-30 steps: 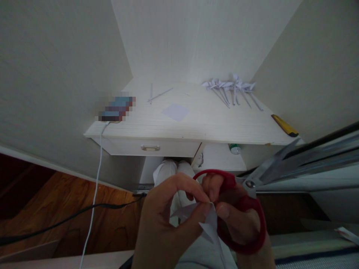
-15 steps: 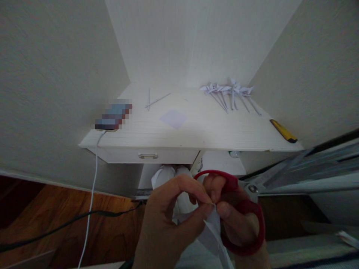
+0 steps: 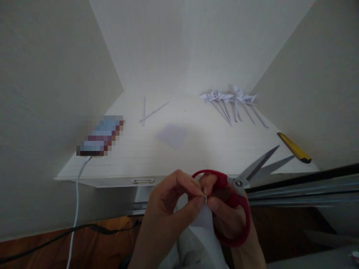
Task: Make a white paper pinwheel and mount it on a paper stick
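Note:
Between the fingertips of both hands is the tip of a white piece of paper, which hangs down in front of my legs. My left hand pinches that tip with thumb and forefinger. Thumb and fingers of my right hand meet at the same spot. Red-handled scissors hang on my right hand, its fingers through the loops, the blades apart and pointing to the upper right over the desk's front edge. The lower part of the paper is partly hidden by the hands.
On the white desk lie a paper square, two thin paper sticks, several paper pinwheel-like pieces on sticks, a yellow-black cutter and a blurred phone with a white cable. Walls stand on three sides.
The view has shifted, bringing the desk closer and lower. Both hands with paper and scissors sit slightly further left, and the scissor blades now show over the desk. The pinch on the paper stays.

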Motion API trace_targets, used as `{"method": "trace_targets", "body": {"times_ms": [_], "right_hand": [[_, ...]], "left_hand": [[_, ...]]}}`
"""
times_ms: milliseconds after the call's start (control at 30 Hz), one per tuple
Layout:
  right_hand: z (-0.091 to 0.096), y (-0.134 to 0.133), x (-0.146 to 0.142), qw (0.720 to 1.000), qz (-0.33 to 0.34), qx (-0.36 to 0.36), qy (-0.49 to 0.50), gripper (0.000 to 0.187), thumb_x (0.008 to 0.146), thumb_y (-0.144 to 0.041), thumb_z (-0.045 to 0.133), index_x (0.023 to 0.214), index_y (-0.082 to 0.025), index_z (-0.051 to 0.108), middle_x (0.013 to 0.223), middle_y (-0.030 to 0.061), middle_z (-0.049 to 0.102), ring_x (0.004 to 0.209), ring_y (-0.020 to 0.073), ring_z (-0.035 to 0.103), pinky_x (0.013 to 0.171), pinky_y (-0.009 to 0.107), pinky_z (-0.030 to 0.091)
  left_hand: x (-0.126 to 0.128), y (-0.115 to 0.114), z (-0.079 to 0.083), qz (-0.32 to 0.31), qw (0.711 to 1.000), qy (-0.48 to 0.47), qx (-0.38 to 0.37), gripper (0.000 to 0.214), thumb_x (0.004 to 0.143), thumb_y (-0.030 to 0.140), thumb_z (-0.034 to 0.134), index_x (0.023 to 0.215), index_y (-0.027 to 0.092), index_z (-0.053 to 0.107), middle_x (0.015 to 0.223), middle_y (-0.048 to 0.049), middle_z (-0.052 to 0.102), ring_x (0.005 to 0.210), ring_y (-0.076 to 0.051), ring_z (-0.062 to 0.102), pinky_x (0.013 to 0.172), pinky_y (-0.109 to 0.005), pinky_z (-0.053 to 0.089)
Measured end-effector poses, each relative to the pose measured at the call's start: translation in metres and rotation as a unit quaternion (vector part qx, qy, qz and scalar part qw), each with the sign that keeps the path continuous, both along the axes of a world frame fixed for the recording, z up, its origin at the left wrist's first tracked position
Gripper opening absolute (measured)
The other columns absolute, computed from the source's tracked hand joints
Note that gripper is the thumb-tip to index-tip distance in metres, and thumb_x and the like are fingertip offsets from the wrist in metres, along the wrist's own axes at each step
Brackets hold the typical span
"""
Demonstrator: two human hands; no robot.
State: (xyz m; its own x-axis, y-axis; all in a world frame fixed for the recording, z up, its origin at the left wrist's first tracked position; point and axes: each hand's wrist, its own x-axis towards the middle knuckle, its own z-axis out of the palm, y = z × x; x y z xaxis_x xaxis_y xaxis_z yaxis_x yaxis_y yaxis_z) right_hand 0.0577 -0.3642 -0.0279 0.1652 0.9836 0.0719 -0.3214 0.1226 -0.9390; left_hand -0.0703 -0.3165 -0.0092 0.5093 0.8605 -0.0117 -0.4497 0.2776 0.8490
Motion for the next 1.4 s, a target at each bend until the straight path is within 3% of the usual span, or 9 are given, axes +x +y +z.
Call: {"method": "trace_targets", "body": {"times_ms": [233,433,633,800,933,1100,1267,1400], "right_hand": [[-0.009,0.036,0.006,0.999,-0.035,0.023,-0.025,0.019,0.083,-0.041,0.069,0.078,-0.025,0.060,0.072,-0.0006,0.055,0.063,0.0161,0.053,0.052,0.025,0.042],[-0.021,0.061,0.007,1.000,-0.025,0.005,0.009,0.017,0.083,-0.039,0.072,0.079,-0.026,0.062,0.072,-0.0010,0.053,0.064,0.0161,0.053,0.055,0.027,0.042],[-0.034,0.077,0.011,0.999,-0.020,0.040,0.012,0.013,0.083,-0.036,0.071,0.080,-0.027,0.063,0.070,-0.0012,0.053,0.063,0.0160,0.049,0.054,0.028,0.038],[-0.035,0.077,0.010,0.998,-0.004,0.068,0.013,0.009,0.085,-0.034,0.068,0.083,-0.028,0.061,0.071,-0.0011,0.053,0.061,0.0164,0.049,0.053,0.029,0.039],[-0.032,0.073,0.007,0.997,-0.019,0.069,-0.007,0.016,0.087,-0.040,0.064,0.079,-0.028,0.058,0.066,-0.0014,0.047,0.056,0.0157,0.045,0.049,0.029,0.036],[-0.031,0.065,0.004,0.997,-0.022,0.061,-0.031,0.021,0.088,-0.043,0.061,0.077,-0.028,0.053,0.064,-0.0021,0.044,0.048,0.0133,0.038,0.042,0.026,0.031],[-0.033,0.057,0.005,0.995,-0.054,0.052,-0.061,0.024,0.087,-0.045,0.063,0.075,-0.027,0.054,0.064,-0.0015,0.047,0.051,0.0143,0.044,0.044,0.026,0.033],[-0.033,0.049,0.007,0.998,-0.030,0.032,-0.039,0.019,0.086,-0.040,0.064,0.079,-0.025,0.055,0.064,-0.0022,0.049,0.048,0.0119,0.041,0.041,0.024,0.030]], "left_hand": [[0.011,0.032,-0.011,0.022,1.000,0.010,-0.011,0.019,0.078,0.005,0.070,0.072,0.023,0.065,0.078,0.0020,0.065,0.076,-0.013,0.062,0.070,-0.023,0.049],[0.015,0.056,-0.021,0.035,0.999,0.031,-0.003,0.017,0.076,0.005,0.070,0.071,0.021,0.066,0.074,0.0005,0.066,0.072,-0.014,0.062,0.067,-0.023,0.049],[0.014,0.070,-0.024,0.045,0.995,0.084,0.030,0.015,0.075,0.006,0.072,0.072,0.020,0.068,0.072,0.0009,0.067,0.070,-0.014,0.060,0.067,-0.023,0.047],[0.013,0.073,-0.022,0.038,0.988,0.127,0.073,0.019,0.074,0.003,0.070,0.071,0.022,0.069,0.071,0.0016,0.069,0.068,-0.014,0.062,0.064,-0.022,0.046],[0.012,0.071,-0.023,0.034,0.990,0.088,0.104,0.021,0.073,0.002,0.071,0.072,0.023,0.072,0.069,0.0025,0.070,0.065,-0.012,0.063,0.062,-0.020,0.047],[0.010,0.064,-0.023,0.025,0.994,0.083,0.068,0.018,0.075,0.004,0.072,0.071,0.022,0.073,0.070,0.0017,0.071,0.067,-0.013,0.064,0.065,-0.020,0.049],[0.009,0.059,-0.021,0.028,0.996,0.073,0.047,0.017,0.074,0.006,0.075,0.069,0.022,0.075,0.070,0.0023,0.073,0.067,-0.012,0.065,0.064,-0.018,0.049],[0.008,0.055,-0.019,0.021,0.997,0.061,0.042,0.020,0.073,0.004,0.076,0.067,0.023,0.076,0.070,0.0038,0.074,0.067,-0.010,0.067,0.063,-0.016,0.049]]}}
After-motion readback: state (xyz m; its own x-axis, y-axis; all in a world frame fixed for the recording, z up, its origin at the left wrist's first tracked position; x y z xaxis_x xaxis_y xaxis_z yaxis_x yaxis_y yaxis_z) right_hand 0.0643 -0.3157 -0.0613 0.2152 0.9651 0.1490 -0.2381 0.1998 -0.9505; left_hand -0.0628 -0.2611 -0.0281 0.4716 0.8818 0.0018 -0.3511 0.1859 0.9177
